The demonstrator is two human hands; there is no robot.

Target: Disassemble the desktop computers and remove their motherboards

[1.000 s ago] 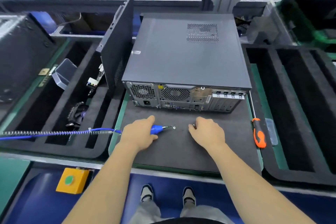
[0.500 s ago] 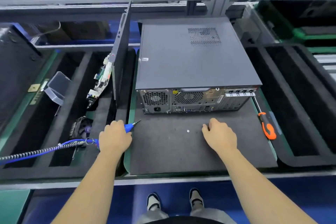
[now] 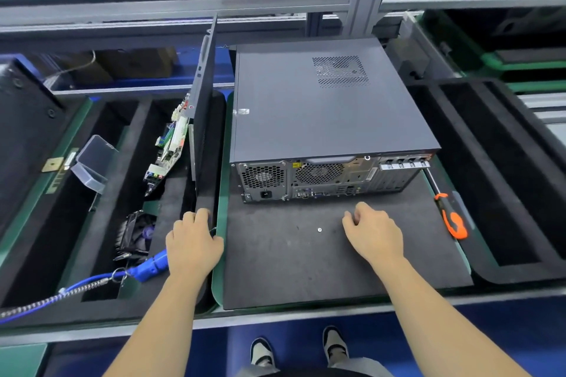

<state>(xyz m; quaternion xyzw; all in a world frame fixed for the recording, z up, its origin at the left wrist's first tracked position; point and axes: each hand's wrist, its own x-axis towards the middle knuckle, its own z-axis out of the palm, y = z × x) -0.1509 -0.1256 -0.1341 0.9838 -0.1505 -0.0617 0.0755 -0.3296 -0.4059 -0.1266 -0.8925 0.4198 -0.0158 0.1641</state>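
While desktop computer point(image 3: 324, 119) lies closed, rear ports facing, left hand point(image 3: 193, 245) fingers grip blue screwdriver point(image 3: 150, 268); right hand point(image 3: 373, 234) fingers curled, empty.

- The computer case point(image 3: 321, 107) has a matt dark grey painted metal lid, smooth, with a perforated vent patch.
- Its rear panel point(image 3: 330, 177) is bare, dull silver sheet metal with punched grilles.
- The mat point(image 3: 291, 269) under it looks like black foam, matt and slightly grainy.
- The screwdriver point(image 3: 451, 217) has a glossy orange and black plastic handle.
- The small box point(image 3: 92, 162) is clear, shiny plastic.
- The power tool point(image 3: 150, 268) is smooth blue plastic, trailing a coiled cable point(image 3: 61, 292).
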